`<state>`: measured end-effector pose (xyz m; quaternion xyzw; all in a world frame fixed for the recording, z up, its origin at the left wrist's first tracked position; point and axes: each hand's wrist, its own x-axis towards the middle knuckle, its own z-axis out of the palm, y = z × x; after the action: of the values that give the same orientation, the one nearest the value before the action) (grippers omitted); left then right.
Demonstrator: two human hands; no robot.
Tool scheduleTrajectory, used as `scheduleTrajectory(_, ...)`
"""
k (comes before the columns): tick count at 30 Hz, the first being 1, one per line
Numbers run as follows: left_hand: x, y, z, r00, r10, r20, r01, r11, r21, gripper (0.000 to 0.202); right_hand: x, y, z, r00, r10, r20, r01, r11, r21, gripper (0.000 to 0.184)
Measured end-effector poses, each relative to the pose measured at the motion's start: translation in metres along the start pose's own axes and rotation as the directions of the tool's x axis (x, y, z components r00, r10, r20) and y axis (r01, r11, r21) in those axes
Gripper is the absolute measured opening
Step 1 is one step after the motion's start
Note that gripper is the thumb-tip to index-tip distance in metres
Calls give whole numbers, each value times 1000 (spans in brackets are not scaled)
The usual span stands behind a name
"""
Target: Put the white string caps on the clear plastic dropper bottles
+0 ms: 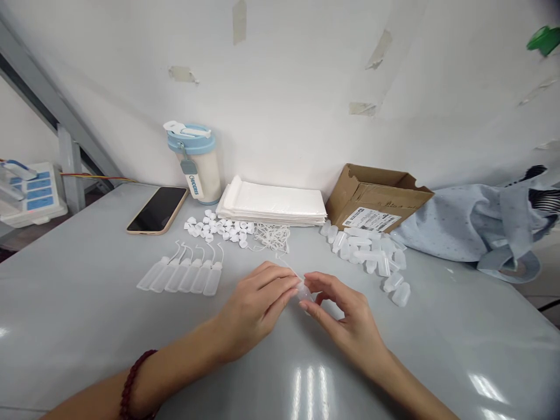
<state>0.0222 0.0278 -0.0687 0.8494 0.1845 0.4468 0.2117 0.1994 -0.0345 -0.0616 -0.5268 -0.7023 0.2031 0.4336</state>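
Observation:
Over the middle of the table, both hands are closed on one small translucent plastic bottle (306, 294). My left hand (254, 303) pinches at its cap end, where a thin white tube (289, 265) sticks out; the cap is mostly hidden by the fingers. My right hand (343, 309) grips the bottle's body between thumb and fingers. To the left lie several capped bottles (184, 276) side by side, each with a bent tube on top. Loose white caps (210, 226) and a heap of thin white tubes (272, 236) lie beyond the hands. Uncapped bottles (371, 251) are scattered to the right.
Along the wall stand a blue-lidded tumbler (201, 169), a stack of white padded envelopes (275, 201) and an open cardboard box (376, 201). A phone (157, 210) lies at the left. Light blue cloth (455, 224) rests at the right edge.

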Motion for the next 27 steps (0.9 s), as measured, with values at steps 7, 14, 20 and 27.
scheduleTrajectory(7,-1,0,1,999,42,-24,-42,999,-1,27,0,-2,0,999,-44,20,43,999,5,27)
scheduleTrajectory(14,-1,2,2,995,23,-93,-22,1000,11,22,0,-5,2,1000,6,8,-6,999,32,25)
scheduleTrajectory(20,-2,1,3,993,26,-114,-23,999,27,20,1,-8,2,999,42,11,-43,997,71,19)
scheduleTrajectory(27,-2,4,1,994,34,-102,-30,999,42,21,1,-7,3,995,96,20,-98,987,124,21)
